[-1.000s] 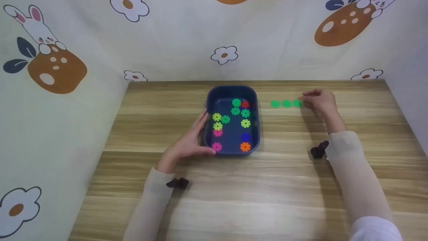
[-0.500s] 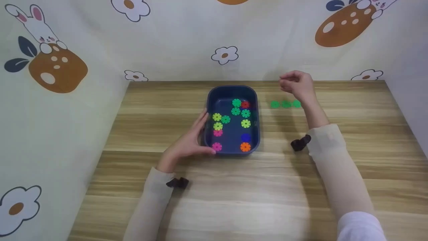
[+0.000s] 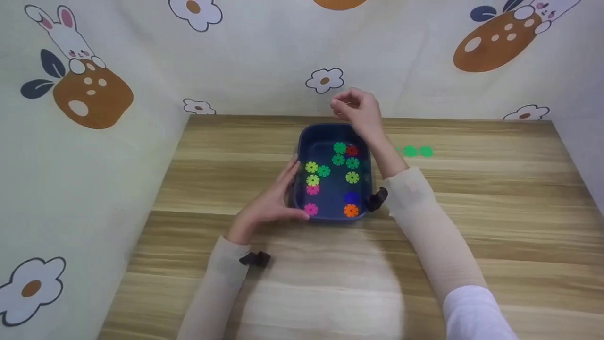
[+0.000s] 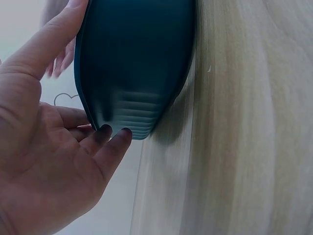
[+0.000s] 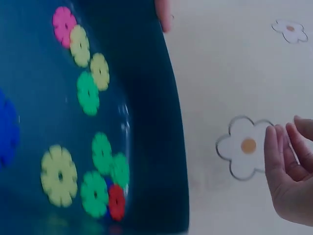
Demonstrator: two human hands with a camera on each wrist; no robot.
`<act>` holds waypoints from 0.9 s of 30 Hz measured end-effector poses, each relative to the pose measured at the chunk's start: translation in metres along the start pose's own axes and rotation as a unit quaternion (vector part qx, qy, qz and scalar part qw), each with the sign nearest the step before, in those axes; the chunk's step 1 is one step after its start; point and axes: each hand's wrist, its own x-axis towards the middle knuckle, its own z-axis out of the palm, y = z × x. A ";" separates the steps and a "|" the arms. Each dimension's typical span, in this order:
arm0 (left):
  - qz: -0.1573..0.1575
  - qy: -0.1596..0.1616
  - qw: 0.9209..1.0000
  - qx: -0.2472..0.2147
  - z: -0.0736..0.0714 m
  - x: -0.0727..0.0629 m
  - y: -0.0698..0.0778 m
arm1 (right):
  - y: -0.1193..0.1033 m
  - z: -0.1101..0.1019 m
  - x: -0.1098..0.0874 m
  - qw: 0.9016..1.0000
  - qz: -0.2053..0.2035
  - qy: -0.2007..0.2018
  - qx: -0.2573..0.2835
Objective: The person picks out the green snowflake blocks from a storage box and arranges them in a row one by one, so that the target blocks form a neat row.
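Note:
A dark blue plastic bin (image 3: 330, 218) stands on the wooden table. Several notched plastic discs lie in it, among them an orange disc (image 3: 351, 210), a red disc (image 3: 352, 150) and a lime-yellow disc (image 5: 59, 176). My left hand (image 3: 272, 202) holds the bin at its near left corner, the thumb at the near rim and the fingers along the left wall. Above the bin's far right corner my right hand (image 3: 362, 113) is raised, fingers loosely bent; in the right wrist view nothing shows between thumb and fingers.
To the right of the bin, green discs (image 3: 418, 151) lie in a row on the table (image 3: 490, 198), the leftmost mostly hidden behind my right forearm. A patterned cloth (image 3: 264, 56) hangs behind the table's far edge and along the left side.
My right hand has left the row of green discs, risen and swung left to the bin's far end. My left hand keeps its place on the bin. The view has shifted slightly.

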 end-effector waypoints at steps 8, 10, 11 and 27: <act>0.003 0.001 1.000 0.004 -0.001 -0.001 -0.002 | 0.015 0.037 0.011 0.996 -0.056 -0.074 0.002; 0.006 0.000 1.000 0.007 -0.001 -0.001 -0.002 | 0.021 0.041 0.014 0.994 -0.057 -0.089 -0.001; 0.011 -0.001 1.000 0.007 -0.001 0.000 -0.002 | 0.024 0.042 0.015 0.993 -0.054 -0.101 0.000; 0.019 -0.002 1.000 0.006 0.001 0.002 -0.002 | 0.061 0.026 0.019 0.894 0.053 -0.382 -0.227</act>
